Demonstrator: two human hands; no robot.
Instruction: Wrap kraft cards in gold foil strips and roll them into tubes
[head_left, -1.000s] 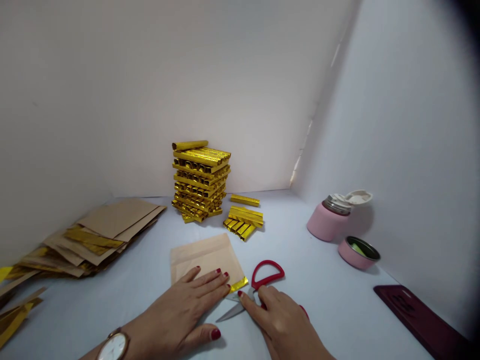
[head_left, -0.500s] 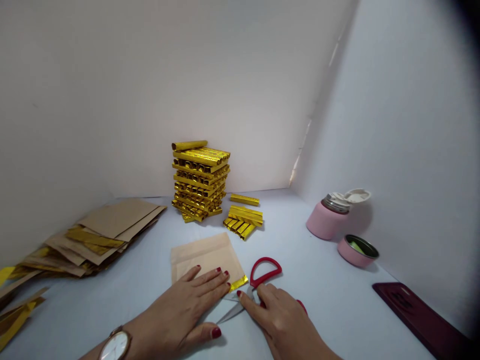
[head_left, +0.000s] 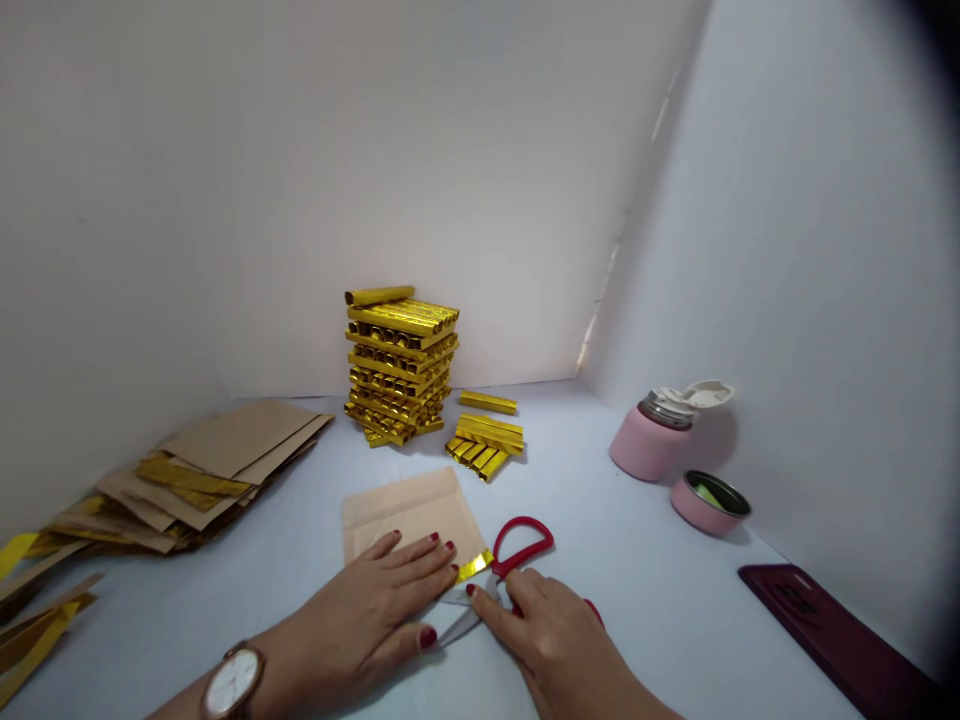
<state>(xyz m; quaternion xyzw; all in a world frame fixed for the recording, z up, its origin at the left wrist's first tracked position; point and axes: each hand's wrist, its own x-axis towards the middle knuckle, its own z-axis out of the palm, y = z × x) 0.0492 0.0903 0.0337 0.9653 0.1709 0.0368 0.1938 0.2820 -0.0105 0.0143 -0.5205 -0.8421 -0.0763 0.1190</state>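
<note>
My left hand [head_left: 397, 610] lies flat with fingers stretched over a tan sheet of paper [head_left: 416, 505], pressing it to the table. Along the sheet's near right edge runs a shiny gold strip [head_left: 475, 566]. My right hand [head_left: 551, 635] is closed on a pair of red-handled scissors [head_left: 523, 546], whose blades are parted and point left, close to my left thumb. One red handle loop stands clear beyond the fingers; the other is mostly hidden under the hand. Whether a blade touches the strip, I cannot tell.
Gold foil-covered tubes form a tall stack [head_left: 401, 370], with a smaller pile [head_left: 487, 440] beside it. Tan and gold sheets [head_left: 225, 440] lie at left. To the right are an open pink flask [head_left: 651, 440], a pink cup [head_left: 709, 505] and a dark red phone [head_left: 832, 630].
The scissors and my right hand have shifted slightly left, closer to the gold strip. My left hand stays flat on the paper. The whole view has moved a little.
</note>
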